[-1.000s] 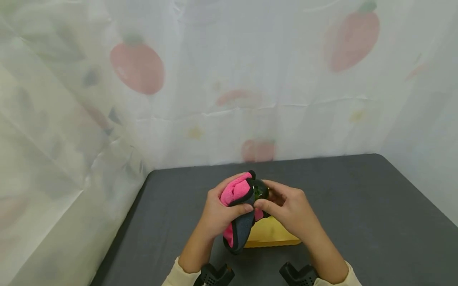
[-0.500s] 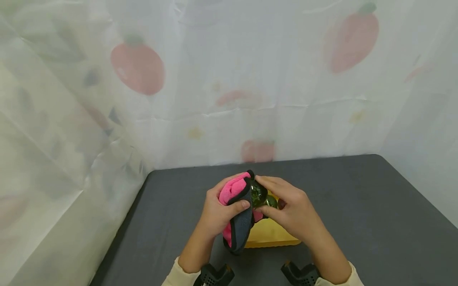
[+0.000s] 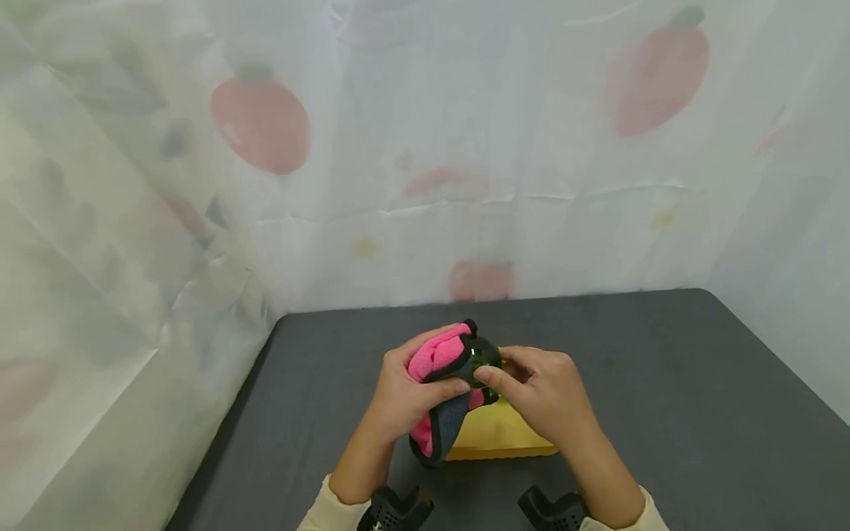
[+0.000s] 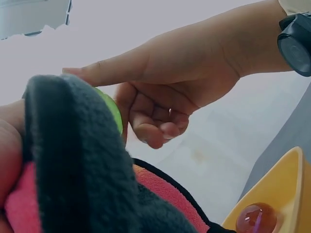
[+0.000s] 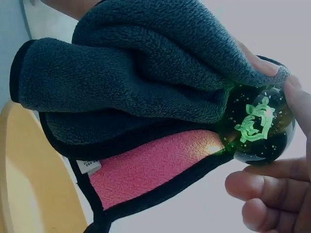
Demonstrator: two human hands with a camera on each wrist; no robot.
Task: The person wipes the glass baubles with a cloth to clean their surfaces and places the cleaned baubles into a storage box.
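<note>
Head view, from left to right: a pale curtain (image 3: 133, 221) printed with red fruit hangs along the left edge and back edge of the dark grey table (image 3: 664, 383). Near the front edge, about midway along it, the left hand (image 3: 405, 394) holds a pink and grey microfibre cloth (image 3: 438, 354) bound in black, fingers curled round the bundle and thumb pressed across its grey side. Touching the cloth on its right is a dark green glass ball (image 3: 483, 359), pinched between the thumb and forefinger of the right hand (image 3: 541, 394), whose other fingers curl loosely beneath. Both hands are raised above a yellow tray (image 3: 498, 439) lying on the table just under them.

Left wrist view shows the green ball (image 4: 112, 111) half hidden behind the grey fleece (image 4: 77, 160), and a small amber ball (image 4: 255, 218) lying in the tray (image 4: 291, 174).

Right wrist view shows the cloth (image 5: 141, 92) folded over the ball (image 5: 257, 126), which has a light green figure inside it.
</note>
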